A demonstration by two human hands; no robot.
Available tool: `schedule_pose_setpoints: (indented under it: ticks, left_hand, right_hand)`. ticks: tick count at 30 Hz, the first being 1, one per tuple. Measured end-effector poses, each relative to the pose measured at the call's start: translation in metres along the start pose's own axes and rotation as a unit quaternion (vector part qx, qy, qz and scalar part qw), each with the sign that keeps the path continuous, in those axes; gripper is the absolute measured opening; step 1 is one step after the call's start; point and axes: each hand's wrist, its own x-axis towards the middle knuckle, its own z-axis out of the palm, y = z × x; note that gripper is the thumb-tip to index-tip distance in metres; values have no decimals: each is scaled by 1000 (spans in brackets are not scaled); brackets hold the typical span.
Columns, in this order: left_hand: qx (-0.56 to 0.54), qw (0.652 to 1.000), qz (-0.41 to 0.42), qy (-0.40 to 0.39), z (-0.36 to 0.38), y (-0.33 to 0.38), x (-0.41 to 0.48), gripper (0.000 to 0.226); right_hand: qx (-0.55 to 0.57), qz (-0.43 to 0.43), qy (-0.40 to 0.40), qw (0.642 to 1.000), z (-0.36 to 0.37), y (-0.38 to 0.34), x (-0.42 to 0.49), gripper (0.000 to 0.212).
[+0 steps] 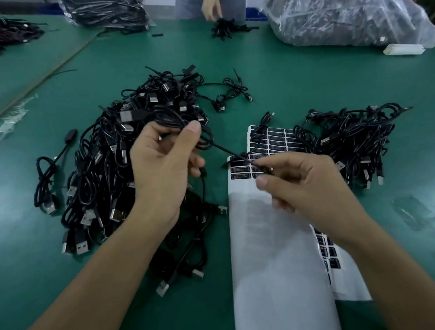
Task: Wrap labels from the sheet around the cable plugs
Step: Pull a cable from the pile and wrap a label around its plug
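I see left hand [164,169] above counter [282,80], grip pinching coiled cable [225,151] between thumb and fingers. Right hand [305,183] grip pinches cable's other end; plug hidden in fingers. Cable taut between hands. Label sheet [267,265] flat on counter under right hand, between left pile [100,159] and right pile [353,137].

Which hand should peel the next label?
Right, probably: the right hand sits over the label sheet, beside its remaining labels, though it pinches the cable end; left hand grips the coiled cable.
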Motion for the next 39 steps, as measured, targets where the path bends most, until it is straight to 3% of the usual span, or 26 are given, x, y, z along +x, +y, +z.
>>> schedule_pose_setpoints:
  ticks: [5, 8, 11, 14, 17, 19, 22, 25, 28, 31, 35, 39]
  left_hand:
    - [42, 997, 29, 57, -3, -2, 0, 19]
    - [104, 986, 67, 110, -4, -1, 1, 47]
    - [237, 947, 159, 147, -5, 3, -1, 74]
    - [323, 902, 249, 139, 1, 5, -7, 76]
    - [406, 840, 357, 50, 5, 4, -12, 34]
    - [457, 806, 373, -51, 8, 1, -18, 23]
    - [534, 767, 295, -197, 12, -1, -25, 35]
    - [584, 729, 203, -294, 12, -7, -21, 39]
    - [554, 753, 178, -308, 10, -13, -18, 29]
    - [524, 785, 155, -291, 11, -14, -20, 31]
    - [506, 807, 154, -264, 10, -15, -23, 26]
    - [506, 783, 170, -321, 9, -16, -24, 27]
  right_hand:
    - [-10, 15, 35, 999, -4, 6, 3, 16]
    - [-28, 23, 73, 997, -4, 8, 2, 8]
    - [-47, 15, 89, 995, -5, 7, 1, 10]
    - [-47, -2, 83, 995, -5, 7, 1, 8]
    - [-35, -19, 53, 998, -2, 8, 2, 19]
    - [-26, -43, 30, 998, 0, 7, 2, 26]
    - [-26, -80, 5, 996, -1, 9, 2, 31]
    - [-30, -60, -10, 998, -2, 9, 2, 28]
    - [-116, -11, 54, 992, -2, 13, 1, 28]
    - [-285, 40, 117, 951, -4, 13, -2, 46]
    - [-427, 99, 90, 894, 3, 8, -9, 83]
    - [-465, 119, 62, 875, 12, 4, -13, 98]
